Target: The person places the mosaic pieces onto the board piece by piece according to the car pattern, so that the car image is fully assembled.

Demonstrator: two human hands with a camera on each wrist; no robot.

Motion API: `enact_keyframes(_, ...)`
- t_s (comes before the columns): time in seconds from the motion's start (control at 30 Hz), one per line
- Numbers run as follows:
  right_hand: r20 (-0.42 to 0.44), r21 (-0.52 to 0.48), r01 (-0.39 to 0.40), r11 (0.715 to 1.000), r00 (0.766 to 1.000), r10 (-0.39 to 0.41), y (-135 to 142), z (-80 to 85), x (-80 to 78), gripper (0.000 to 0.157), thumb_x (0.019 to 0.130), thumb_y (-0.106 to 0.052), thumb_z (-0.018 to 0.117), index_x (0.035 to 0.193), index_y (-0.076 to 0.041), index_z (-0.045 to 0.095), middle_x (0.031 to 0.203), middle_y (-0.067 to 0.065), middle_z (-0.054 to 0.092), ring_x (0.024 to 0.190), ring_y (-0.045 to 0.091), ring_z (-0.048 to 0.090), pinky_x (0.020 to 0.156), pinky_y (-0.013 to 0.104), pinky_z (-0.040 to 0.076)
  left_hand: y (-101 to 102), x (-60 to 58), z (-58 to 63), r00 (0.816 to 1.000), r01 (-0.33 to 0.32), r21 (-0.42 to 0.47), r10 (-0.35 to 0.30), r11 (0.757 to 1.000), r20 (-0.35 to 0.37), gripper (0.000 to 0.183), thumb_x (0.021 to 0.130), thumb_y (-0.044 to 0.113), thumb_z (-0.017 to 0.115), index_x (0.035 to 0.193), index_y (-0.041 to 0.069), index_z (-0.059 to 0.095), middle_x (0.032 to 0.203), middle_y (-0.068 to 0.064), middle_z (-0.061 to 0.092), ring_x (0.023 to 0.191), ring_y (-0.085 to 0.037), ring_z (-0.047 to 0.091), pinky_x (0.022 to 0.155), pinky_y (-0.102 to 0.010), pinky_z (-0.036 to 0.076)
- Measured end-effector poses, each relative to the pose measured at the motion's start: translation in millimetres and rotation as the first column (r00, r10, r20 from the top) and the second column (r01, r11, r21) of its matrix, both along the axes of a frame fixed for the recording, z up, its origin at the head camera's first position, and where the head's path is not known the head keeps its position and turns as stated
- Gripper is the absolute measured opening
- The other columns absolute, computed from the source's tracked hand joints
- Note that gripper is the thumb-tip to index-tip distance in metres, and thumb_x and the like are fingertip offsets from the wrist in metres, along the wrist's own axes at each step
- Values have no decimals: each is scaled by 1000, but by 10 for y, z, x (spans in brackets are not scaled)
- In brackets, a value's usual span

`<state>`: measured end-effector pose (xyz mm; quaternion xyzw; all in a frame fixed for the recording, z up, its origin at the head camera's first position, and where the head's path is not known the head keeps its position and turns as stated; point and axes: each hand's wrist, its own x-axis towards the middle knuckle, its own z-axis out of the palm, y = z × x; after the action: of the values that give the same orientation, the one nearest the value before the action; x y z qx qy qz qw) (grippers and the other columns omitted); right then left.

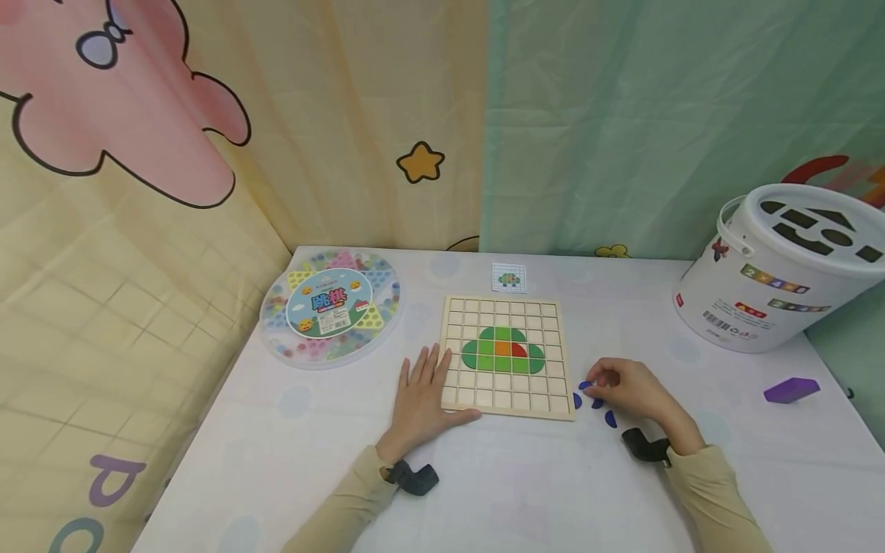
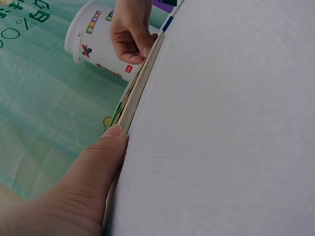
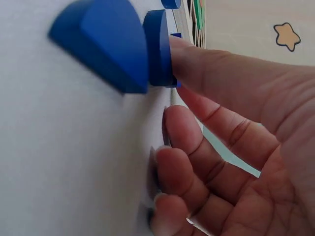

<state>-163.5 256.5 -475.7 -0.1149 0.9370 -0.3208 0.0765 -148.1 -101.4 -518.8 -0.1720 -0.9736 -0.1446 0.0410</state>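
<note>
A square wooden grid board (image 1: 463,393) lies on the table, with green, orange and red pieces (image 1: 503,349) set in its middle cells. My left hand (image 1: 423,395) rests at the board's lower left corner, fingers spread and straight. In the left wrist view its thumb (image 2: 96,162) touches the board's edge. Right of the board, my right hand (image 1: 631,390) pinches a blue half-round piece (image 1: 585,385) between thumb and index finger, low at the table. Several blue pieces lie around it, one large in the right wrist view (image 3: 106,44). The other right fingers curl loosely.
A small picture card (image 1: 508,278) lies behind the board. A round marble game box (image 1: 276,347) sits at the back left. At the back right stands a white bucket (image 1: 719,307) with a shape-hole lid, and a purple block (image 1: 791,390) lies in front of it.
</note>
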Motion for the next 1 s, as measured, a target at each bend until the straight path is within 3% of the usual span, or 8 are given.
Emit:
enact_keyframes(0.4, -55, 23, -12, 1000, 998, 13, -57, 46, -5, 14, 78, -12, 78, 83, -9, 65, 74, -3, 54, 67, 15, 47, 58, 30, 40, 1, 4, 12, 1000, 4, -5, -4, 1000, -6, 111, 72, 80, 53, 151, 9, 22, 156, -14, 17, 143, -29, 7, 111, -51, 1)
enact_keyframes(0.73, -3, -15, 45, 999, 999, -45, -72, 16, 4, 18, 77, -6, 77, 81, -8, 60, 71, 0, 51, 63, 17, 46, 52, 28, 38, 5, 10, 22, 1000, 0, -5, 0, 1000, -6, 111, 72, 79, 54, 151, 8, 23, 155, -15, 17, 143, -30, 8, 112, -51, 1)
enact_keyframes(1.0, -16, -24, 55, 998, 998, -55, -120, 56, 31, 16, 78, -4, 75, 86, -6, 61, 71, 0, 52, 62, 16, 48, 52, 27, 40, 8, 11, 16, 1000, 1, -3, -1, 1000, 0, 111, 72, 79, 54, 151, 8, 22, 155, -15, 16, 143, -30, 7, 112, -51, 0)
